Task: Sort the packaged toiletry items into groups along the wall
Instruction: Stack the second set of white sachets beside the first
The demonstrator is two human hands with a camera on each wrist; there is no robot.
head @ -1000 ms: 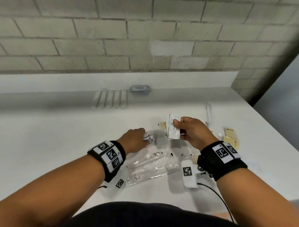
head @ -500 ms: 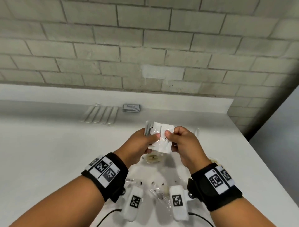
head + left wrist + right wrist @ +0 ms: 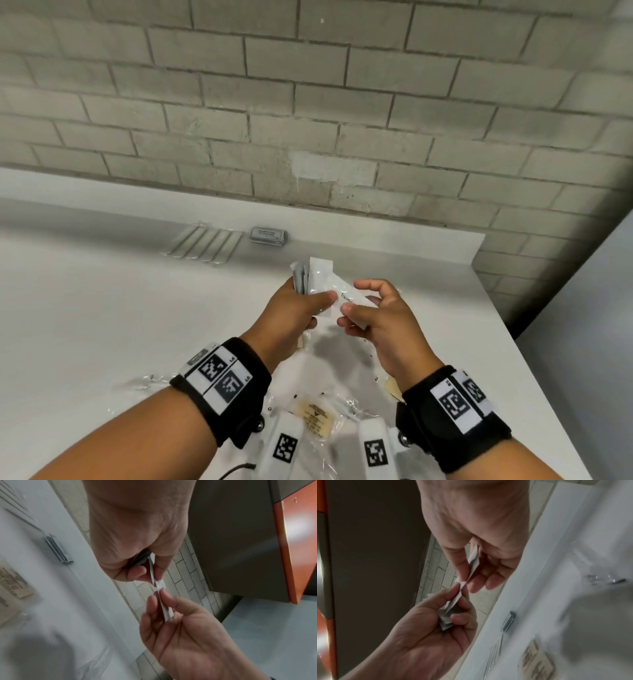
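Note:
Both hands are raised above the white table. My left hand grips a small stack of white sachets, fanned upright; the left wrist view shows them edge-on. My right hand pinches one white toothpaste sachet between thumb and fingers. Its left end lies under my left thumb, against the stack. The right wrist view shows this sachet running from my right fingers down to the stack in my left palm.
By the wall lie a row of clear-wrapped long items and a stack of grey packets. Under my wrists, loose clear wrappers and a tan packet cover the near table. The table's right edge drops to the floor.
My left hand has lifted sachets off the table and risen. Both hands came together, and the right hand's sachet now meets the left hand's stack. The head view has tilted up.

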